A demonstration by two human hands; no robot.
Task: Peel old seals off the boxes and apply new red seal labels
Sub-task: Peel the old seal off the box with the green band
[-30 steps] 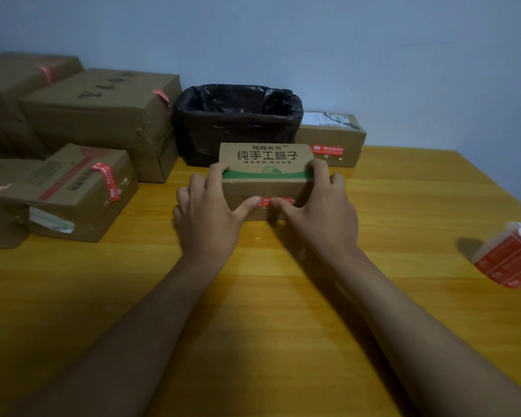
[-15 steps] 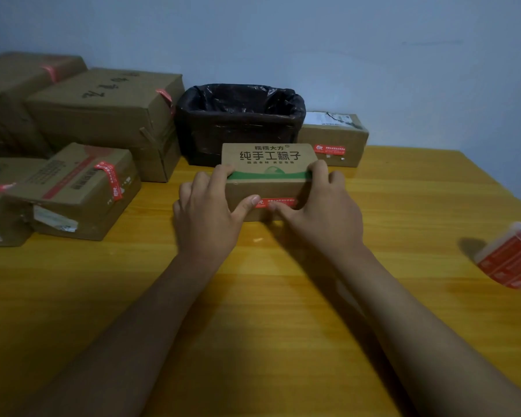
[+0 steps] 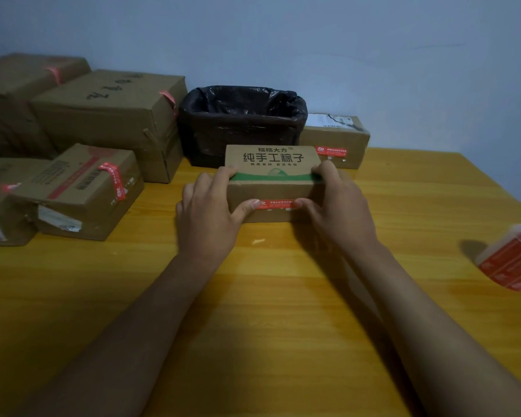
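A small cardboard box [image 3: 272, 164] with dark printed characters and a green stripe stands in the middle of the wooden table [image 3: 253, 311]. A red seal label [image 3: 275, 203] lies flat across its near face. My left hand [image 3: 208, 212] holds the box's left end, fingers over the top edge, thumb pressing the label's left end. My right hand [image 3: 337, 209] grips the right end the same way, thumb on the label's right end. A roll of red seal labels [image 3: 512, 260] lies at the table's right edge.
A bin lined with a black bag [image 3: 242, 121] stands right behind the box. A small box with a red label [image 3: 336, 139] sits to its right. Several larger cardboard boxes [image 3: 82, 182] with red seals fill the back left. A blue wall closes the far side.
My thumbs have slid apart along the red label toward its two ends. The box and the rest of both hands have barely moved.
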